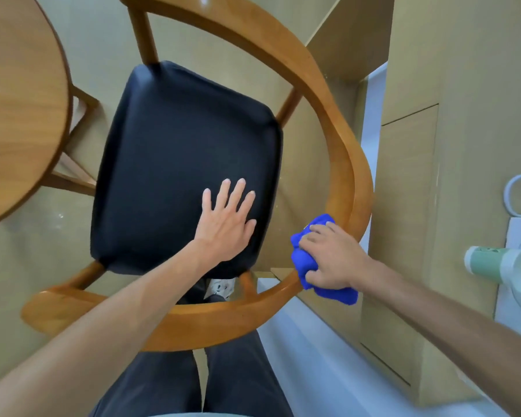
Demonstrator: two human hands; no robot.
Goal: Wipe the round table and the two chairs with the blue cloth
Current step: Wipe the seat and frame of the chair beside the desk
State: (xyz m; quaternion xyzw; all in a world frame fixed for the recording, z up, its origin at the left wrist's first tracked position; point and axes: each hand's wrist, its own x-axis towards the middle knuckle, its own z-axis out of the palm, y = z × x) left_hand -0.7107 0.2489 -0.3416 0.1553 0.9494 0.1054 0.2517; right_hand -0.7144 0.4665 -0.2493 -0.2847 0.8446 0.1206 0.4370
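My right hand [331,260] grips the bunched blue cloth [306,260] on the curved wooden chair rail [337,164], lower right. My left hand [226,224] lies flat and spread on the black padded seat [169,139]. If I push hard, the chair may slide toward the round wooden table [15,100] at upper left.

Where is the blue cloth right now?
In the head view, the blue cloth is bunched under the right hand, pressed against the chair's curved wooden rail, right of the black seat.
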